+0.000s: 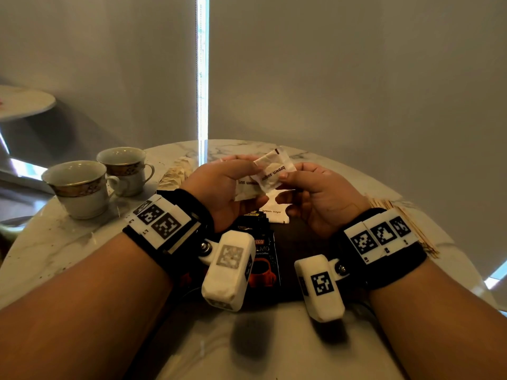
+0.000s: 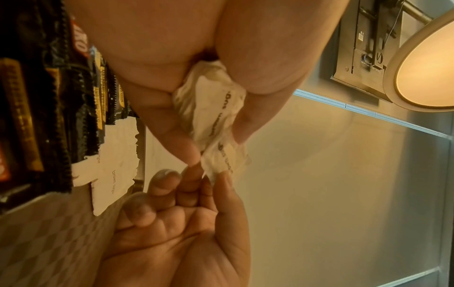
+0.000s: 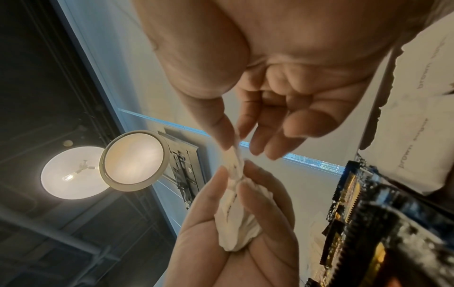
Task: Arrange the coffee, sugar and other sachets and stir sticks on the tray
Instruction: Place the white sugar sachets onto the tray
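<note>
Left hand point(image 1: 233, 185): raised above the tray, fingers and thumb curled round a small bunch of white brown sugar sachets point(image 1: 248, 189); the left wrist view shows the paper crumpled between thumb and fingers point(image 2: 172, 134).
Right hand point(image 1: 315, 196): thumb and forefinger pinch the edge of one brown sugar sachet point(image 1: 274, 171), which stands tilted above the bunch and touches it; the other fingers hang loosely curled.
Tray point(image 1: 304, 239): dark, at the near edge of the table, under both hands.
Coffee sachets point(image 1: 263, 250): black packets with a red cup printed on them, overlapped in a row on the tray's left part.
Sugar on tray point(image 1: 277, 215): more white sachets marked brown sugar lie flat on the tray's far part, just beyond the coffee sachets and partly under them.
Stir sticks point(image 1: 406, 223): a pale wooden heap on the table's right edge, off the tray.
Other sachets point(image 1: 175, 171): cream-coloured, fanned on the table, left of the left hand.
Cups point(image 1: 79, 187): two gold-banded teacups stand side by side near the table's left edge.
Table point(image 1: 68, 242): round, white marble.
</note>
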The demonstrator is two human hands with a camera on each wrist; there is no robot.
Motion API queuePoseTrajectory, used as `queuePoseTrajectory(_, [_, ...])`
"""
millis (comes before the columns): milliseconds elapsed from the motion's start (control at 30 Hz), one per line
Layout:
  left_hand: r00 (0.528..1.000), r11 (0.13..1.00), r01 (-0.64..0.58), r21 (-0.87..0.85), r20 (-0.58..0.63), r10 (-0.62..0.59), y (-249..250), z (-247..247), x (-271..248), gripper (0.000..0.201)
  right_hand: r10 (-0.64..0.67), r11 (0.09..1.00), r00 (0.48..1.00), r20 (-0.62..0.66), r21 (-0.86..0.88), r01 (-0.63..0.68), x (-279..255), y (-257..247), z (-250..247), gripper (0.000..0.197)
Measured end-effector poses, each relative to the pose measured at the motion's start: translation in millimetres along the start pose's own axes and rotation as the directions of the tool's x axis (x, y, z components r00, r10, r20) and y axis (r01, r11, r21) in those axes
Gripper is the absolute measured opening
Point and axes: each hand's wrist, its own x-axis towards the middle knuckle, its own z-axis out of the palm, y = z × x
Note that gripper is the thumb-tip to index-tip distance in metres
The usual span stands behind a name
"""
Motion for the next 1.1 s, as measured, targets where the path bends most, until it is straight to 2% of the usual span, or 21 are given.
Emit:
queuePoseTrajectory(167, [0.998, 0.999, 0.035, 0.008, -0.045, -0.035, 1.2, -0.5, -0.7, 0.040, -0.035, 0.989, 0.997, -0.070, 0.138, 0.044, 5.3, -0.9, -3.1, 0.008])
queuePoseTrajectory(267, [0.998, 0.999, 0.034, 0.037, -0.046, -0.032, -0.3, -1.3, -0.3, 0.044, -0.057, 0.984, 0.994, -0.091, 0.164, 0.072, 5.3, -1.7, -1.8, 0.005])
queuePoseTrajectory(433, [0.999, 0.997, 0.008, 0.073, 0.043, -0.012, -1.1, 0.3, -1.9, 0.030, -0.083, 0.983, 0.996, -0.044, 0.158, 0.089, 4.3, 1.5, 3.1, 0.005])
queuePoseTrajectory(533, [0.995, 0.996, -0.003, 0.091, 0.097, -0.006, -0.8, 0.8, -4.3, 0.025, -0.095, 0.987, 0.995, -0.032, 0.130, 0.098, 5.4, 6.7, 4.2, 0.020])
queuePoseTrajectory(600, [0.997, 0.993, -0.009, 0.121, 0.080, -0.001, -1.3, 0.9, -4.3, 0.017, -0.096, 0.987, 0.995, -0.012, 0.130, 0.097, 4.6, 7.8, 5.1, 0.024])
queuePoseTrajectory(667, [0.998, 0.991, -0.013, 0.133, 0.061, 0.005, -1.2, 1.7, -3.8, 0.007, -0.097, 0.991, 0.995, 0.006, 0.093, 0.096, 3.0, 7.9, 5.1, 0.022])
queuePoseTrajectory(767, [0.999, 0.994, -0.017, 0.110, 0.044, 0.012, -1.3, 1.3, -2.4, 0.009, -0.097, 0.995, 0.995, 0.010, 0.037, 0.097, 1.1, 7.4, 4.7, 0.010])
queuePoseTrajectory(900, [1.000, 0.999, -0.019, 0.043, 0.008, 0.019, -0.6, 0.8, -0.7, 0.012, -0.085, 0.996, 0.996, -0.006, 0.042, 0.085, 2.5, 5.9, 1.7, 0.007])
queuePoseTrajectory(1000, [1.000, 1.000, -0.012, 0.020, -0.004, 0.012, 0.0, 2.6, -1.6, 0.003, -0.086, 0.995, 0.995, -0.043, 0.056, 0.088, 4.4, 6.3, -0.8, 0.005])
queuePoseTrajectory(1100, [1.000, 0.999, -0.002, 0.036, -0.025, 0.003, -1.2, 3.1, -1.1, 0.021, -0.082, 0.993, 0.994, -0.070, 0.074, 0.087, 6.1, 6.3, -2.0, 0.003])
